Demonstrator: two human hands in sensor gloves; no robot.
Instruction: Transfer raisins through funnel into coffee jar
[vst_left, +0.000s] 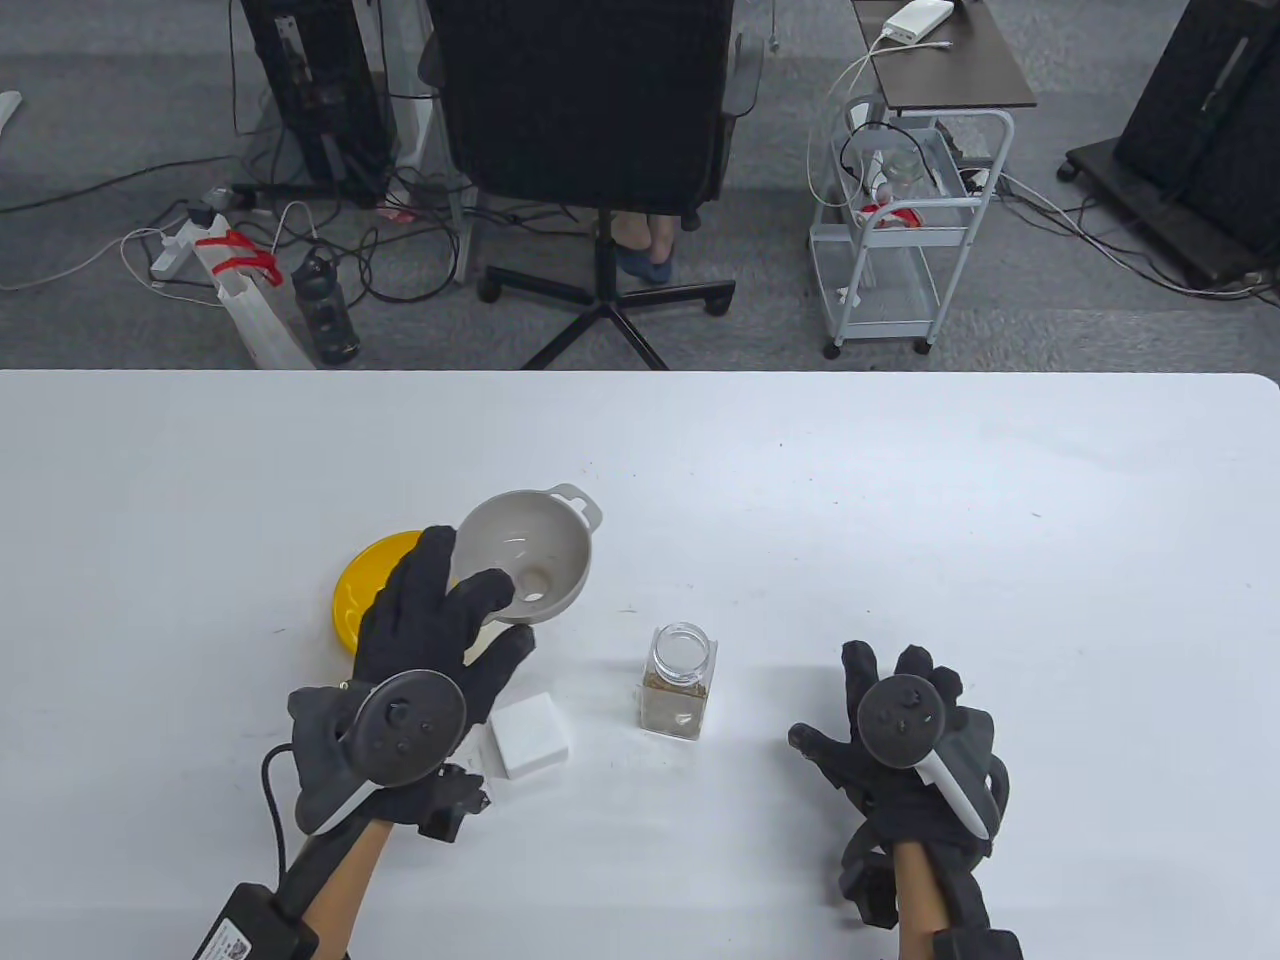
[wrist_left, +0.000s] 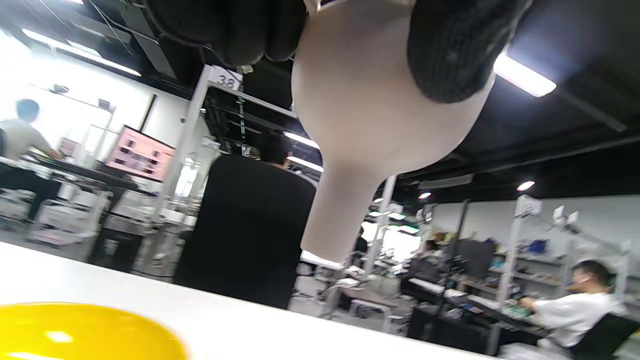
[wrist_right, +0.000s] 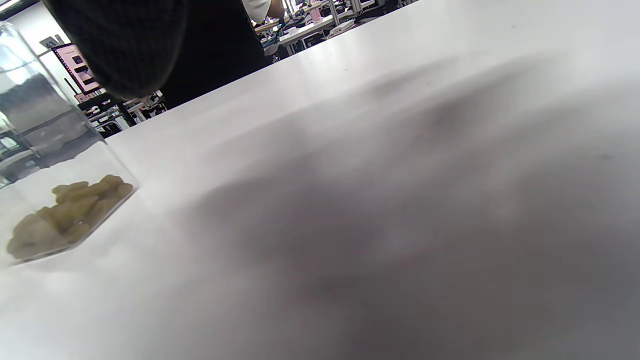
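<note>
While the L hand (vst_left: 425, 640) grips the funnel (vst_left: 530, 555) clear of the table, its wrist hides part of the yellow plate (vst_left: 370, 590). R hand (vst_left: 905, 730) rests open, fingers spread, just right of the jar (vst_left: 680, 690); raisins (wrist_right: 65, 212) blurry w/in.

Open tabletop (vst_left: 900, 500) across the far and right side. Crowded at near left: yellow plate (vst_left: 365, 590), white block (vst_left: 528, 737), then jar (vst_left: 680, 690) just right, bare gap between.

A pale grey funnel (vst_left: 530, 560) was seen above a bright yellow plate (vst_left: 365, 590). Olive-tan raisins (wrist_right: 65, 212) were seen inside the clear glass jar (vst_left: 680, 690). A white block (vst_left: 528, 735) was seen on the white table (vst_left: 900, 520). Both hands (vst_left: 440, 640) were covered by black gloves.
</note>
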